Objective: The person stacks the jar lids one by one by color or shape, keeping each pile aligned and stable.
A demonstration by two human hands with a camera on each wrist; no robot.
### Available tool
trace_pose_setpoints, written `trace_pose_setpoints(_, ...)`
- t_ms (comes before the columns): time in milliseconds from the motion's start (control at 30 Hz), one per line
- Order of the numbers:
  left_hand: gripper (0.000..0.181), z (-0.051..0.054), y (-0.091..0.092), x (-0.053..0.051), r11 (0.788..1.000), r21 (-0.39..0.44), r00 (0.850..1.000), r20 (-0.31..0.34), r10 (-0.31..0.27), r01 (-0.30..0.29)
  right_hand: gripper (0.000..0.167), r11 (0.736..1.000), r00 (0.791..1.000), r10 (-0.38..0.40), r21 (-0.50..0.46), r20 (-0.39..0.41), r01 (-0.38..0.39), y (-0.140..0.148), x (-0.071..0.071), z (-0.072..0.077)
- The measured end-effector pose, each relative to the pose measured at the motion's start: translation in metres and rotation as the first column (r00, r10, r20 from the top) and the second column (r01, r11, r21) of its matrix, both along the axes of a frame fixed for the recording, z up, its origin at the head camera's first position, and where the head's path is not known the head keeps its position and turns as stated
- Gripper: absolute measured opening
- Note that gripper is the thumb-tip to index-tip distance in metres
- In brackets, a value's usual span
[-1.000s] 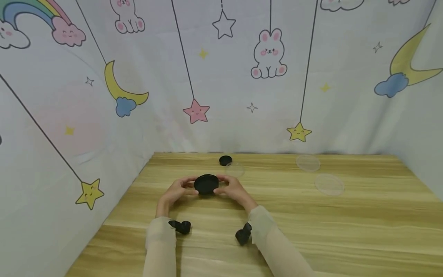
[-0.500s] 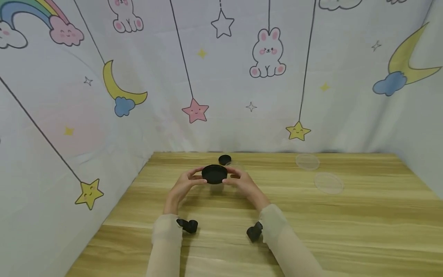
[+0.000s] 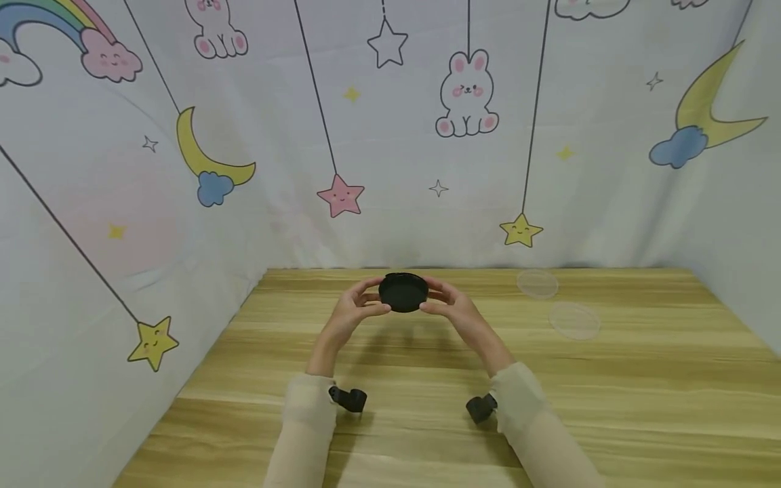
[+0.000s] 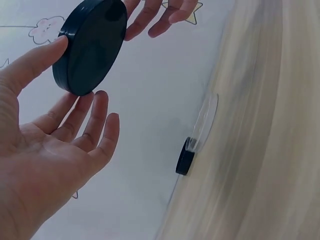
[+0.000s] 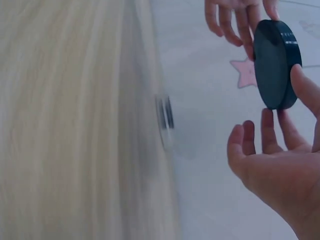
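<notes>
Both hands hold a round black disc (image 3: 403, 293) with a raised rim, lifted above the table and tilted so one flat face turns toward the head camera. The left hand (image 3: 346, 315) pinches its left edge between thumb and fingers. On the opposite edge, the right hand (image 3: 465, 318) grips in the same way. In the left wrist view a faint line runs round the thick side of the disc. Behind it on the table lie a smaller black disc (image 4: 185, 156) and a clear disc (image 4: 205, 122), touching or overlapping; the held disc hides the smaller one in the head view.
Two clear round discs (image 3: 575, 320) lie flat at the back right of the wood-grain table (image 3: 641, 400). A white cloth with cartoon prints (image 3: 427, 224) hangs along the table's back edge and sides. Each wrist wears a small black camera (image 3: 349, 399).
Both hands have raised the black disc and carried it to the right and toward the back. It now covers the smaller black disc in the head view.
</notes>
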State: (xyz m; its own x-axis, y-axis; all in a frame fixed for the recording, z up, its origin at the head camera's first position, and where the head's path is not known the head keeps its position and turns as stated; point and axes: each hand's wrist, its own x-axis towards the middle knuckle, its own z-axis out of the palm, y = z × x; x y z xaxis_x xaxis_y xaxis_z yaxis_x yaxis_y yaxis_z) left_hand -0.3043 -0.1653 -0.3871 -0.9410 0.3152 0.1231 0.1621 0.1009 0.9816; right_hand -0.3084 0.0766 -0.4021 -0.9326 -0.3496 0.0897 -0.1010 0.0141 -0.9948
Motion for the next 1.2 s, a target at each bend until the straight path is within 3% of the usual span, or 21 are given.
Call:
trace_pose_setpoints(233,0.064,0.008,0.018,0.006,0.999,0.024,0.998,-0.048,-0.038,0.039,0.062,1.000,0.999,0.004,-0.013,-0.044,-0.004,0.019,0.006,0.010)
trace_pose_setpoints(600,0.060,0.008,0.065,0.009,0.995,0.046,0.992,-0.095,-0.084,0.089,0.063,0.997,0.998,-0.002,0.072,-0.061,0.006,0.072,0.017,0.020)
trace_pose_setpoints(967,0.066,0.006,0.117,0.006,0.988,-0.095,0.982,-0.137,-0.131,0.118,0.066,0.984,0.994,-0.055,0.161,-0.091,0.069,0.128,0.032,0.017)
trace_pose_setpoints(1200,0.068,0.003,0.141,0.005,0.977,-0.159,0.970,-0.174,-0.170,0.143,0.064,0.978,0.994,-0.033,0.202,-0.101,0.053,0.157,0.036,0.010)
